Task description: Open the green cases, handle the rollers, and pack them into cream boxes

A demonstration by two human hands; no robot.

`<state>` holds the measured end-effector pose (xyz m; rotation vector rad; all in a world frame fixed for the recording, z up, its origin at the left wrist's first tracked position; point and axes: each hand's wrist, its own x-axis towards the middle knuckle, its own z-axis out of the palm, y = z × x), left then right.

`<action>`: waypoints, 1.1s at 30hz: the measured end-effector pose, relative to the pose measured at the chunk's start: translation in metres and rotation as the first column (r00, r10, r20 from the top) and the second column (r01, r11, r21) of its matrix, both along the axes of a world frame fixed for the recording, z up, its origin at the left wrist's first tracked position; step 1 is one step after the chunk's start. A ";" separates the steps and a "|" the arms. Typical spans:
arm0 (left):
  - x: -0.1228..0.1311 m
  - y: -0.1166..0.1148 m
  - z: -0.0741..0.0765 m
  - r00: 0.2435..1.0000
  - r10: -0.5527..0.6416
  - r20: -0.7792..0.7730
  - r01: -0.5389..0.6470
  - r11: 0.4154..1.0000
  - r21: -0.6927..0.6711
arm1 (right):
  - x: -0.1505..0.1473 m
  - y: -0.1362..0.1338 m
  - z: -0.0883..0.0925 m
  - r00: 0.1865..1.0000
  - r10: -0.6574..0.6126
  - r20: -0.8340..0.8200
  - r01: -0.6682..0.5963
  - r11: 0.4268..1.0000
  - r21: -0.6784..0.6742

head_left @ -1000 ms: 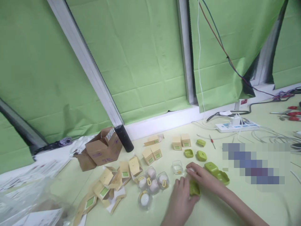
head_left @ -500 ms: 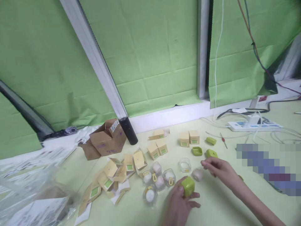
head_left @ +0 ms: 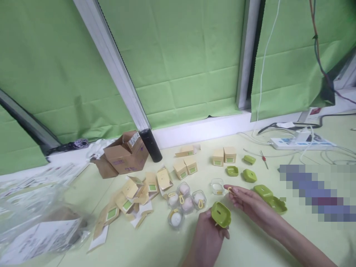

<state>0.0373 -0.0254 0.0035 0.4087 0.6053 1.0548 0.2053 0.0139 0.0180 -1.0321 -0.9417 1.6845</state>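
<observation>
My left hand (head_left: 207, 231) grips a small green plastic case part (head_left: 221, 214), its hollow side with a slot turned up toward me. Just right of it, my right hand (head_left: 249, 202) pinches a small yellow loop (head_left: 230, 190) at the fingertips. Beyond those fingers stands a clear plastic cup-like case (head_left: 217, 186). Left of my hands sits a cluster of clear cases holding pale balls, some with yellow loops, among them a white ball in its case (head_left: 176, 219). More green case parts lie by my right hand, including a closed-looking one (head_left: 249, 175) and a hollow one (head_left: 232, 171).
Small tan cartons (head_left: 224, 155) stand at the back, with several opened ones (head_left: 132, 200) heaped at left. Behind them are a brown cardboard box (head_left: 126, 157) and a black cylinder (head_left: 150, 145). A power strip (head_left: 302, 143) with cables and a red-handled tool (head_left: 264, 158) lie at right.
The green case part in my left hand has turned so its hollow side shows. My right hand has moved left and now pinches a yellow loop. The pinkish ball near it is no longer visible.
</observation>
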 end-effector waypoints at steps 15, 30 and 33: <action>0.004 -0.005 -0.007 0.982 0.070 -0.177 -0.045 0.989 0.144 | -0.010 -0.014 0.010 0.673 -0.187 0.715 -0.404 0.717 0.568; 0.000 -0.002 -0.017 0.946 0.100 -0.308 -0.063 0.990 0.128 | -0.014 -0.017 0.005 0.634 -0.228 0.738 -0.416 0.704 0.575; -0.002 -0.003 -0.016 0.917 0.096 -0.387 -0.056 0.992 0.114 | -0.012 -0.016 0.004 0.687 -0.155 0.710 -0.338 0.796 0.502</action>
